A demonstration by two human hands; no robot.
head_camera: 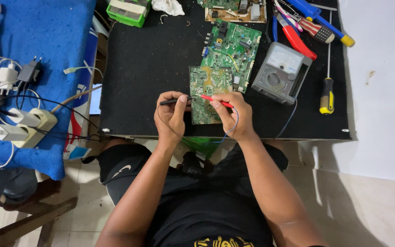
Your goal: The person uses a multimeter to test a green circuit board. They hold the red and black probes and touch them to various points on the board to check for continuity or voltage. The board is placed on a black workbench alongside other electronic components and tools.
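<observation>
My left hand (172, 114) grips a black test probe (173, 101), its tip pointing right onto a small green circuit board (205, 82). My right hand (235, 114) grips a red test probe (216, 100), its tip pointing left onto the same board. The two tips nearly meet over the board's left middle. A blue wire (234, 124) loops below my right hand. A grey analogue multimeter (280, 73) lies to the right of the board. A larger green circuit board (232, 46) lies just behind the small one.
A black mat (152, 59) covers the table. Red-handled pliers (296, 39), screwdrivers (327, 93) and a third board (236, 11) lie at the back right. A green box (128, 11) sits at the back left. A blue cloth (46, 41) with a power strip (30, 126) and chargers lies left.
</observation>
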